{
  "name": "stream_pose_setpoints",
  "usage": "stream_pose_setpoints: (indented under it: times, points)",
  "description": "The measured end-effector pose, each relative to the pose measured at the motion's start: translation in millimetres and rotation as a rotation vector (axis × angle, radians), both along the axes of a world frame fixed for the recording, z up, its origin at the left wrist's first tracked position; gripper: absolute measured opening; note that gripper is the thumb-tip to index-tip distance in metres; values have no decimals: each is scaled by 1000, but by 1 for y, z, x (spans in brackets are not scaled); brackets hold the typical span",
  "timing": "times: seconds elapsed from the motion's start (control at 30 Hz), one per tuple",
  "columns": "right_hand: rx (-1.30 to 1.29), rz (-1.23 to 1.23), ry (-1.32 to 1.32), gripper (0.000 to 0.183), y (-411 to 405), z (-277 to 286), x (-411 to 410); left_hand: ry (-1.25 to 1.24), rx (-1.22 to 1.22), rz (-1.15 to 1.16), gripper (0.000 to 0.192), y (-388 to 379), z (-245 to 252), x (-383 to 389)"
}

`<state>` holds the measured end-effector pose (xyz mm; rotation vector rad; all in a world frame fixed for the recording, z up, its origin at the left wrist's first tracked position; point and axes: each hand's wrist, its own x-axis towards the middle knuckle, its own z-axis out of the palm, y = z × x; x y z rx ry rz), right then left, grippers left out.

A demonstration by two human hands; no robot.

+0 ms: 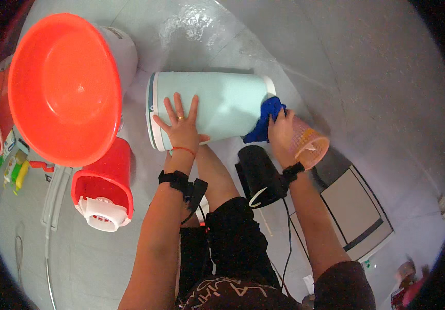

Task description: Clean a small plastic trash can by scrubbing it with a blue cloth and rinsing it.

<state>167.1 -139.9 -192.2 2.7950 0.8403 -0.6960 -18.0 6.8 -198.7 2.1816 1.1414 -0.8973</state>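
A pale green cylindrical bin (226, 100) with white rims lies on its side on the floor before me. My left hand (182, 130) rests flat on its left part, fingers spread, a ring on one finger. My right hand (282, 133) is closed on a dark blue cloth (263, 124), pressed against the bin's right end near the rim. Just right of that hand is an orange-pink perforated basket (317, 151), its mouth turned towards the lower right. A black object (259, 174) with a pale curved strip lies below the right hand; what it is cannot be told.
A large red basin (67, 89) stands on a whitish bucket (123, 54) at left. Below it are a red mop bucket with white wringer (106, 217), a grey flat mop (56, 197) and bottles (21, 174). The floor (195, 23) looks wet above. Another person (408, 283) is at lower right.
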Motion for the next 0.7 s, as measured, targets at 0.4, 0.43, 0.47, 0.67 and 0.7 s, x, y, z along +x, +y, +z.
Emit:
stream_pose_setpoints:
  times: [0.4,0.43,0.47,0.67,0.7]
  points:
    - [-61,72,-136,48,78,-72,66,-23,7,13,117,-8,-2,3]
    - [-66,73,-128,48,78,-72,64,-22,12,8,117,-8,-2,3]
    - [-107,11,-93,48,78,-70,64,-15,49,-13,117,-10,-3,1]
    - [-92,-103,6,50,35,-31,41,38,48,-53,116,-13,1,-2]
    - [-50,-143,14,50,18,-24,33,26,46,-54,116,-15,2,-1]
